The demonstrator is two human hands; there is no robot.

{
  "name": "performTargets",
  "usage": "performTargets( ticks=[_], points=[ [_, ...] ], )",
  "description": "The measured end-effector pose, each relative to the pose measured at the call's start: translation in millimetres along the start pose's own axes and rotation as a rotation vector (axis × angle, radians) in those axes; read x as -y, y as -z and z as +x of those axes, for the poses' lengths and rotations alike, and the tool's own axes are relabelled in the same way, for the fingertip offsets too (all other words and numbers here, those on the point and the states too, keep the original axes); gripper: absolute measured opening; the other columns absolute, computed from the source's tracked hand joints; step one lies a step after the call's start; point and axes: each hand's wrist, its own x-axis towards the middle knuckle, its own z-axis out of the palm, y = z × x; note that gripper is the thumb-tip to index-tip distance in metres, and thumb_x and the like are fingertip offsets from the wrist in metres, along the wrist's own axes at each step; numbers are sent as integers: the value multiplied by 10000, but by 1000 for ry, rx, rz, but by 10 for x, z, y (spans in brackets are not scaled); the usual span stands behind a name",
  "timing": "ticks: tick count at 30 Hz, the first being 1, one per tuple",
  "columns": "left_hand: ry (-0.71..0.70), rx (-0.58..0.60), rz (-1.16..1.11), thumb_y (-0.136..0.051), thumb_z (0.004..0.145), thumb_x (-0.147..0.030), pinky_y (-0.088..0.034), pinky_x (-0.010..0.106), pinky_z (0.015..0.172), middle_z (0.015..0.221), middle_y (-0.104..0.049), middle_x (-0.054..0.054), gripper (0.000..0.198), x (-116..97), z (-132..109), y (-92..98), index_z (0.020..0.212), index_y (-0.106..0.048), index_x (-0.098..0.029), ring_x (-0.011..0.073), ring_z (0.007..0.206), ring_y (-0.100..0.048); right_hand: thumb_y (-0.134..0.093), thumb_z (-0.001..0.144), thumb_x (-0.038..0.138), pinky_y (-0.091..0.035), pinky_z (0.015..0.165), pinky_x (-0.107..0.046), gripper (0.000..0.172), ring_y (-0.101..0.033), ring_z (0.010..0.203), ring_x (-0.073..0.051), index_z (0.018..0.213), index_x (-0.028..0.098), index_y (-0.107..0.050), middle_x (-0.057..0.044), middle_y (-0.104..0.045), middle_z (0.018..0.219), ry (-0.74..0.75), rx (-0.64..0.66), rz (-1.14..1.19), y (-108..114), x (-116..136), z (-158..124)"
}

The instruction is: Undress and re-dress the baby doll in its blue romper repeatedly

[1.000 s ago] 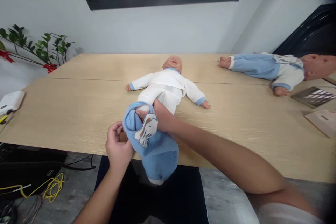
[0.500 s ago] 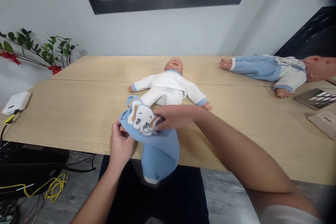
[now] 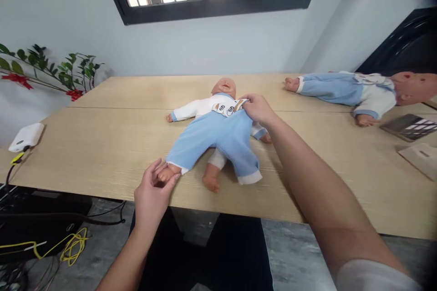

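Note:
A baby doll (image 3: 223, 86) in a white top lies on its back, its head toward the wall. Blue overalls (image 3: 218, 134) with a cartoon animal face on the bib are spread over its front. One doll foot pokes out of the left trouser leg, and my left hand (image 3: 153, 186) has its fingers and thumb around that foot. The other foot (image 3: 210, 181) lies bare beneath the overalls, outside the right trouser leg. Up at the doll's chest, my right hand (image 3: 256, 108) pinches the right upper edge of the bib.
A second doll (image 3: 344, 91) in blue and white lies at the table's (image 3: 102, 145) far right. Closer in are a dark glossy panel (image 3: 409, 127) and a beige flat object (image 3: 419, 159). At left stand a white device (image 3: 26, 137) with a cable and a leafy plant (image 3: 64, 70).
My right hand has drawn the overalls' bib up from the table's near edge to the doll's chest. The overalls now lie spread open-legged over the doll; my left hand stays at the foot.

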Motion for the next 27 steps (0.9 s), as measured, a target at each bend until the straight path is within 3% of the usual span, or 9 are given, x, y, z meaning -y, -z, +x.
performTargets(
  ticks=[4, 8, 10, 15, 18, 23, 27],
  points=[
    [-105, -53, 44, -828, 829, -476, -613, 418, 947, 1243, -779, 100, 513, -49, -147, -5, 1270, -684, -257, 282, 1097, -765, -486, 844, 115, -530, 868, -339, 368, -675, 919, -226, 1086, 115, -763, -129, -770, 1036, -5, -156, 12, -6, -162, 98],
    [-315, -49, 140, -791, 877, -419, -589, 399, 894, 1101, -777, 71, 312, -141, -260, 11, 1120, -710, -241, 263, 1006, -745, -511, 876, 131, -524, 890, -341, 320, -683, 944, -225, 1079, 102, -757, -152, -767, 1085, -14, -236, -7, 37, -214, 117],
    [-428, -24, 160, -769, 897, -365, -574, 385, 871, 1034, -747, 63, 240, -142, -282, 17, 1080, -690, -230, 246, 958, -722, -549, 875, 149, -514, 864, -335, 304, -674, 919, -221, 1081, 107, -769, -137, -775, 1063, -20, -122, -22, 78, -183, 81],
    [-439, 85, 223, -735, 921, -375, -548, 367, 814, 1029, -702, 69, 237, -7, -274, 38, 1069, -634, -222, 248, 950, -697, -696, 835, 275, -482, 806, -291, 254, -655, 904, -206, 1044, 172, -797, -71, -784, 1056, 58, 508, 101, 210, -48, -76],
    [-411, 164, 242, -710, 937, -384, -542, 393, 866, 1092, -694, 78, 281, 33, -253, 74, 1144, -607, -224, 261, 1010, -683, -703, 842, 340, -479, 769, -284, 223, -643, 827, -189, 961, 173, -790, -64, -773, 968, 26, 613, 270, 261, 11, -181],
    [-514, 189, 178, -597, 999, -346, -522, 419, 967, 1219, -630, 116, 294, -165, -66, 138, 1256, -575, -203, 267, 1133, -620, -756, 835, 465, -496, 756, -289, 332, -650, 837, -193, 1014, 186, -760, -63, -757, 994, 70, 502, 395, 284, 150, -479],
    [-654, 154, 99, -633, 982, -358, -519, 409, 983, 1213, -644, 103, 313, -683, 329, 39, 1249, -584, -202, 245, 1094, -621, -719, 864, 462, -519, 886, -340, 312, -674, 966, -228, 1040, 205, -730, -61, -749, 1059, 259, 143, 292, 198, 258, -781]
  ],
)
